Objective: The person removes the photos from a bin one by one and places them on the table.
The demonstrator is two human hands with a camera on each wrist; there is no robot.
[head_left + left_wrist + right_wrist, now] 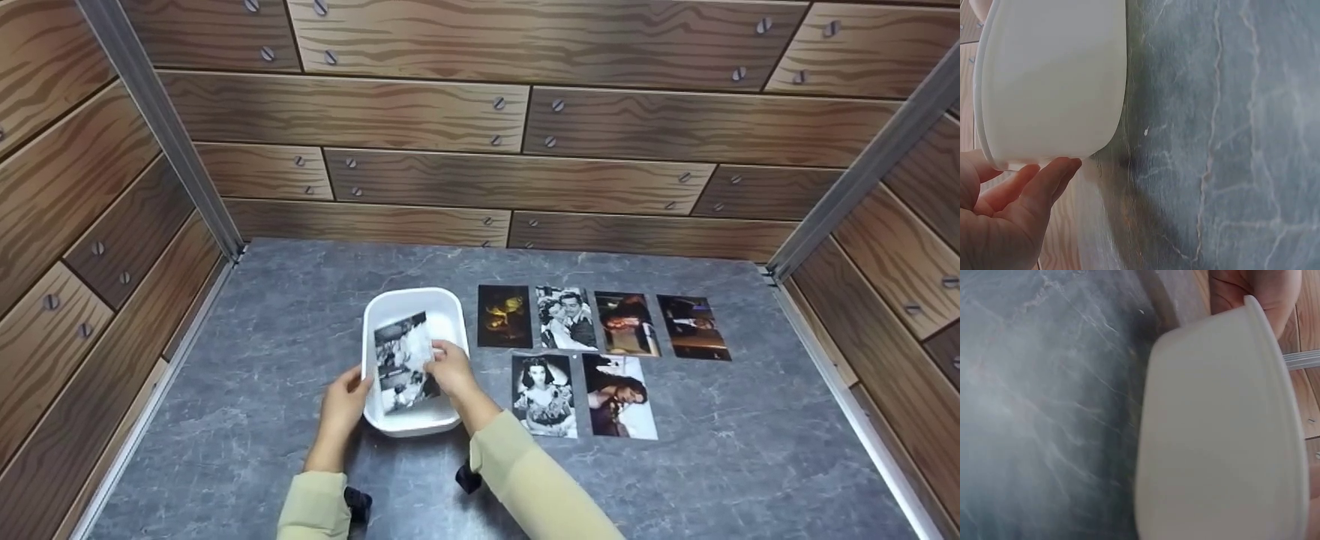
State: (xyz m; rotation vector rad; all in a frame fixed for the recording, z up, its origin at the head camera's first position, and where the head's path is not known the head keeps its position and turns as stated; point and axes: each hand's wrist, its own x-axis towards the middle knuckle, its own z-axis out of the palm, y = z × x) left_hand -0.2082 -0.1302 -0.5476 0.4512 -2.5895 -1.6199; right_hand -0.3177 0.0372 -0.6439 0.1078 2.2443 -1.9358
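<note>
A white plastic tub (412,430) stands on the grey marbled tabletop. My left hand (342,401) grips its left side; in the left wrist view, the fingers (1053,177) lie against the tub's outer wall. Over the tub's inside, my right hand (454,371) pinches the right edge of a black-and-white photo (401,352), which lies tilted within the rim. Whether more photos are under it is hidden. In the right wrist view, the tub's wall (1219,427) covers most of the right hand.
Right of the tub, several photos lie flat in two rows. The back row starts with a dark golden photo (505,315); the front row holds a black-and-white portrait (544,405) and a colour photo (621,397). Wood-patterned walls (420,112) enclose the tabletop (750,450) at the back and sides.
</note>
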